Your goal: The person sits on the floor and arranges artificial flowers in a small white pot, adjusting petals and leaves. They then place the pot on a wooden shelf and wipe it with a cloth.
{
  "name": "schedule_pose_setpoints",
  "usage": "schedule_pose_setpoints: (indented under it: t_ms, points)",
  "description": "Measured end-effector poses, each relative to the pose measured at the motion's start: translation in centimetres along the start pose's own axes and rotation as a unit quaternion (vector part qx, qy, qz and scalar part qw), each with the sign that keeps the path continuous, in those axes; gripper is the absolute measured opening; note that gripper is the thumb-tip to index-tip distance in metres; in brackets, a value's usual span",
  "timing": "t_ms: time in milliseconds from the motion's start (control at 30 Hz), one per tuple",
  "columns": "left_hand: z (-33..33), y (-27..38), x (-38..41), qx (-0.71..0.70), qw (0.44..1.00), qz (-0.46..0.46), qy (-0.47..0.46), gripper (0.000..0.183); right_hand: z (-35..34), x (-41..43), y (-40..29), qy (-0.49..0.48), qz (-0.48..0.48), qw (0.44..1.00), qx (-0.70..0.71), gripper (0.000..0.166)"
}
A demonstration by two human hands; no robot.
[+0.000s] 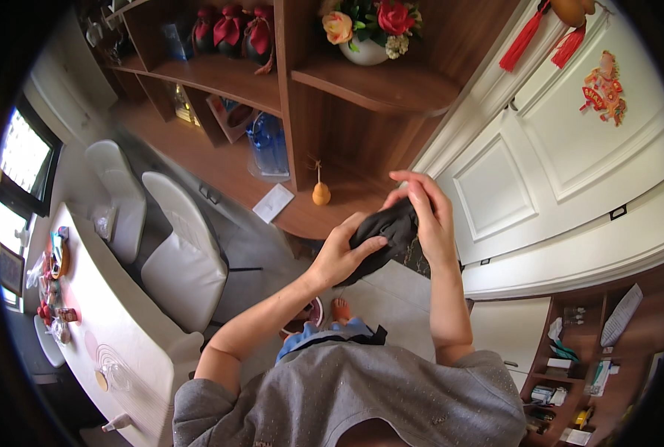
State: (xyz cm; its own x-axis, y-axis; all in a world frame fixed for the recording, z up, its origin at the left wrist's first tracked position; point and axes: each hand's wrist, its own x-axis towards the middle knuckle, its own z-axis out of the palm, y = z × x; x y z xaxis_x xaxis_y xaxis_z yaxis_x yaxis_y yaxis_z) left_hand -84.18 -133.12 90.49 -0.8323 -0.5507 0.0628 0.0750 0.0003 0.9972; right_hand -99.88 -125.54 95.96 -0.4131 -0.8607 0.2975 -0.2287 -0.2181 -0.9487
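A bunched black cloth (385,232) is held up in front of my body, above the tiled floor. My left hand (346,248) grips its left side, the thumb lying across the top of the fabric. At the cloth's right edge is my right hand (427,215), its index finger stretched out and its other fingers bent near the fabric. Whether those fingers pinch the cloth cannot be told. Just beyond my hands, a small orange gourd-shaped ornament (321,193) stands on the wooden shelf (304,220), with a white card-like item (273,203) to its left.
White chairs (184,251) and a long white table (125,329) bearing small items stand at left. Ahead, the shelving holds a flower pot (365,50) and a blue plastic water jug (268,146). White doors (494,184) and brown cubbies (566,369) are at right.
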Motion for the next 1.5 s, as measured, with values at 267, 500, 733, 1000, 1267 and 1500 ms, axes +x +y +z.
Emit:
schedule_pose_setpoints:
  t_ms: [267, 500, 733, 1000, 1267, 1500]
  points:
    - [-1.7, -1.6, -0.3, 0.124, 0.99, 0.022, 0.067, 0.03, -0.6, -6.9, 4.2, 0.114, 0.076, 0.988, 0.078, 0.058]
    - [1.2, -1.2, -0.5, -0.14, 0.98, -0.123, -0.07, 0.042, 1.7, -7.5, 6.5, 0.123, 0.111, 0.985, 0.035, 0.042]
    - [-0.6, 3.8, -0.4, 0.158, 0.957, 0.237, 0.056, 0.049, -4.9, 0.7, -2.5, 0.237, -0.171, 0.949, -0.12, 0.027]
    - [-4.8, -3.1, -1.0, 0.052, 0.977, 0.152, 0.138, 0.038, -7.8, 17.8, -2.2, 0.13, -0.192, 0.801, -0.552, 0.023]
    - [-8.2, -20.1, -1.1, 0.12, 0.961, -0.023, 0.248, 0.059, -4.7, 13.6, -0.4, -0.008, -0.342, 0.842, -0.417, 0.022]
    - [-9.1, -25.9, 9.9, 0.279, 0.898, -0.059, 0.335, 0.081, -4.2, 13.3, 0.4, 0.051, -0.278, 0.879, -0.385, 0.019]
